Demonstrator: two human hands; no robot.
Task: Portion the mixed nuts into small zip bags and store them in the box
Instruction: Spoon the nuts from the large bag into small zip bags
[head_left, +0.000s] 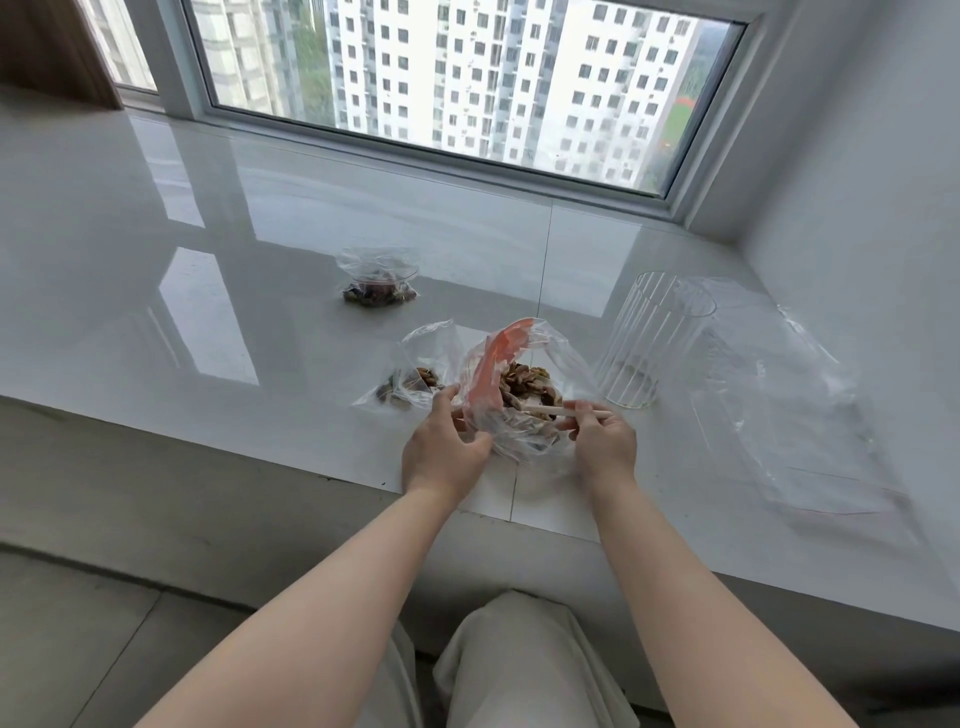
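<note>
Nuts sit heaped low in the big supply bag, which rests on the white sill just in from its near edge, squarely between the two hands. Left hand grips the bag's left wall, fingers curled into the plastic, propping the mouth up; the orange zip strip rises from that side and leans away toward the window. Right hand pinches a pale wooden stick — spoon handle or chopsticks, cannot tell — which lies nearly level, tip pointing left into the nuts.

The relation that counts: the small bag being filled lies just beyond and left of the left hand, touching the supply bag's side, mouth tilted up and away. Whatever is lifted must, by my reckoning, travel leftward across the left hand — the right holds the tool, though the left is nearer.

Farther off toward the middle of the sill, a portioned bag stands alone, well apart. At right, the clear ribbed container — likely the box — stands just beside the supply bag, nearer the right hand. Empty bags spread flat toward the sill's right end.
</note>
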